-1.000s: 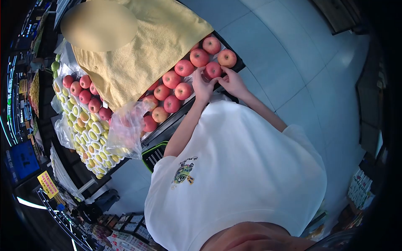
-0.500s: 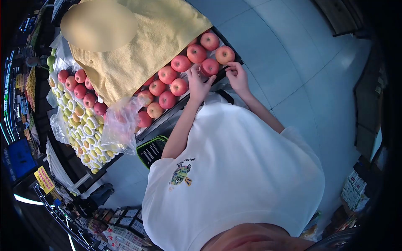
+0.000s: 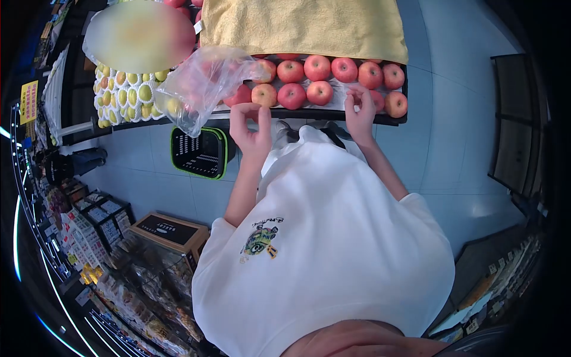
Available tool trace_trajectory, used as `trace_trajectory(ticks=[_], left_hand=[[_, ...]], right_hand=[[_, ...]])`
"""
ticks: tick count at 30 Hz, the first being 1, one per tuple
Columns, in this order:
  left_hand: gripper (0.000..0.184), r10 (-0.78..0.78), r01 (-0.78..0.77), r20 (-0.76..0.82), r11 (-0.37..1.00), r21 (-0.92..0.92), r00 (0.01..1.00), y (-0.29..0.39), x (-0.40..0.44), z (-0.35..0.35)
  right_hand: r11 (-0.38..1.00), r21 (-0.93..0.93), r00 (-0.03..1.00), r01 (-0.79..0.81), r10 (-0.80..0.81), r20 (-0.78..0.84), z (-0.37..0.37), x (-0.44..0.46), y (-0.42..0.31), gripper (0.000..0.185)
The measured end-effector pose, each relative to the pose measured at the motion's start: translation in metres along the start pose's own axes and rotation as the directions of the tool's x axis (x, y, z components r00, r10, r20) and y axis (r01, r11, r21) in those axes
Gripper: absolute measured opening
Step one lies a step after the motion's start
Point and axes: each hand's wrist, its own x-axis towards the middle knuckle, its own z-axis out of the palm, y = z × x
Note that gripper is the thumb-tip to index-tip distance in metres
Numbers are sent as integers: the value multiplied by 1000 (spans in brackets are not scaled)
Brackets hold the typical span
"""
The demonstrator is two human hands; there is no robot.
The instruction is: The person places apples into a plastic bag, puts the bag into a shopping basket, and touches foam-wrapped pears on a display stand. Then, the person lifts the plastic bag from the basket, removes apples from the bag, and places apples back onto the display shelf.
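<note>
My left hand point(image 3: 248, 130) is at the front edge of the fruit stand, its fingers and thumb curled into a pinch. Just beyond it are a pale red apple point(image 3: 264, 95) and a crumpled clear plastic bag point(image 3: 199, 98). My right hand point(image 3: 361, 119) is over the stand's front edge farther right, with thumb and fingers bent together. It overlaps part of a red apple point(image 3: 377, 100), and a paler apple point(image 3: 396, 104) sits to its right. What either hand pinches, if anything, I cannot make out.
A yellow towel point(image 3: 303, 27) covers the rear apples. Pears in white foam nets point(image 3: 128, 95) fill the stand's left side. A black basket with a green rim point(image 3: 223, 154) is on the floor below. Farther left, a bakery sign point(image 3: 169, 229) stands by packed shelves.
My view has turned, so the stand now lies straight across in front of me. My hands have moved farther apart, the left one away from the apples it was beside.
</note>
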Motion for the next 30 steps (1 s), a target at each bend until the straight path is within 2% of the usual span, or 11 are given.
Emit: trace_trajectory(ticks=[2, 4, 6, 9, 11, 14, 17, 18, 20, 27, 30], left_hand=[[15, -80, 24, -441, 991, -131, 894, -17, 7, -34], [21, -117, 101, -650, 993, -61, 751, -34, 25, -69], [24, -172, 170, -576, 984, -59, 799, -60, 45, -96], [24, -484, 464, -51, 860, -213, 874, -132, 71, -128], [26, -81, 83, -36, 996, 46, 996, -134, 96, -104], [29, -30, -39, 184, 933, 357, 983, -109, 127, -86], [32, -88, -336, 501, 640, 690, 861, -88, 152, -83], [32, -76, -350, 508, 638, 686, 858, -90, 156, -84], [37, -15, -425, 510, 532, 732, 860, -102, 159, -84], [37, 218, -506, 507, 671, 542, 834, -121, 148, -115], [39, 60, -444, 536, 641, 626, 842, -123, 145, -120]], right_hand=[[998, 38, 996, 52, -55, 76, 25, 10, -15, 20], [994, 47, 986, 99, -105, 131, 50, 14, -17, 19], [995, 97, 975, 18, -39, 220, 75, 15, -31, 19], [994, 105, 953, 41, -71, 296, 110, 10, -37, 21], [992, 53, 935, 111, -123, 331, 129, 4, -43, 20], [987, 86, 882, 136, -160, 444, 148, 0, -68, 20], [991, 69, 839, 114, -133, 528, 169, -3, -73, 25], [990, 71, 846, 118, -138, 516, 176, 0, -74, 25], [871, -101, 800, 481, -389, 456, 189, 6, -73, 34], [802, -374, 867, 465, -328, 375, 240, 36, -63, 69], [789, -376, 849, 486, -324, 418, 257, 37, -61, 62]])
